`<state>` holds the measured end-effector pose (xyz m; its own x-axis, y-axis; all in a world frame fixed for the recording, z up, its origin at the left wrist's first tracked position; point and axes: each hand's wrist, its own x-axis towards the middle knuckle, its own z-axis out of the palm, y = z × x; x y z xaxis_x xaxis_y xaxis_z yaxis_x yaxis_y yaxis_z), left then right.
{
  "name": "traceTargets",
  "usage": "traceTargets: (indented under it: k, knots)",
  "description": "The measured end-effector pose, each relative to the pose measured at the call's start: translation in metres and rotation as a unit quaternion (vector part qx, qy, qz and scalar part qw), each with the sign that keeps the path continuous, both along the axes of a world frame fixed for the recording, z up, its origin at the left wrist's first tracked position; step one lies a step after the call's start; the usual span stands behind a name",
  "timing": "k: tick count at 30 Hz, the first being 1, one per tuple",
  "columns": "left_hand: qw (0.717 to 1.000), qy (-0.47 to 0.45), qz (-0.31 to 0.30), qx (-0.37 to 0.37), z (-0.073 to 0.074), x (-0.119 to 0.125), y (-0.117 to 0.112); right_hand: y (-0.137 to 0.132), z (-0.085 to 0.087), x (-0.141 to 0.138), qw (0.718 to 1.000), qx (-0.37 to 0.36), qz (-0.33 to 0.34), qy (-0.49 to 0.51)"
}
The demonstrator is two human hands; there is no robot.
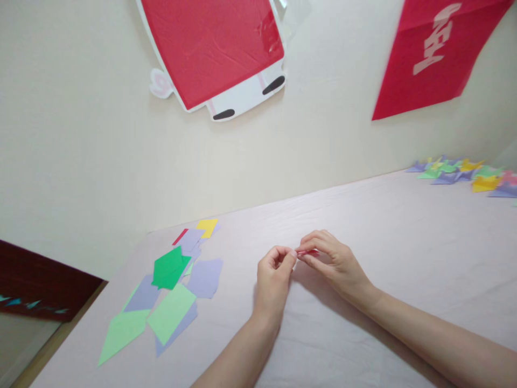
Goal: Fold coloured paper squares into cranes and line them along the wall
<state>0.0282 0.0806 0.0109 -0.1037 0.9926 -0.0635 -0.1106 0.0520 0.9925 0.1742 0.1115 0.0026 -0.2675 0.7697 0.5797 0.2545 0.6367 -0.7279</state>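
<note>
Both my hands meet over the middle of the pale table (pixel 363 226). My left hand (pixel 273 280) is curled, its fingertips pinching one end of a small folded red paper (pixel 307 251). My right hand (pixel 333 261) pinches the same red paper from the other side, fingers pressed together over it. Most of the paper is hidden between the fingertips. The hands rest low, near the tabletop.
Loose coloured paper squares (pixel 169 293), green, lilac, yellow and red, lie scattered at the table's left. A pile of folded paper shapes (pixel 464 173) sits at the far right edge by the wall. Red banners (pixel 214 48) hang on the wall.
</note>
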Motion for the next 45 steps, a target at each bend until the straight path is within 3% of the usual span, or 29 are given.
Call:
traceTargets:
  k: [3,7,14,22,26,29,32,38,45]
  knots:
    - [0.993,-0.076,-0.027,-0.084,0.003,0.000,0.002,0.001,-0.001,0.001,0.999,0.033,-0.002,-0.021]
    - [0.984,-0.102,-0.063,-0.131,0.007,-0.006,0.006,0.001,-0.003,0.003,0.998,0.052,0.000,-0.037]
    - [0.973,-0.128,-0.107,-0.158,0.013,-0.012,0.009,0.002,-0.003,0.003,0.999,0.022,0.034,0.003]
    - [0.965,-0.151,-0.155,-0.148,0.012,-0.013,0.010,0.001,-0.001,0.002,0.993,-0.077,0.049,0.074]
    - [0.979,-0.093,-0.150,-0.098,0.011,-0.012,0.011,0.003,-0.002,0.000,0.984,-0.142,0.037,0.104]
    - [0.992,0.031,-0.122,0.009,0.012,-0.010,0.009,0.003,-0.002,-0.001,0.972,-0.194,0.034,0.126]
    - [0.983,0.130,-0.104,0.078,0.012,-0.009,0.006,0.003,-0.002,-0.001,0.958,-0.242,0.036,0.151]
    - [0.975,0.185,-0.059,0.106,0.012,-0.008,0.003,0.001,-0.004,-0.004,0.932,-0.304,0.054,0.192]
    - [0.963,0.229,-0.038,0.135,0.010,-0.008,0.003,0.000,-0.004,-0.005,0.932,-0.308,0.062,0.183]
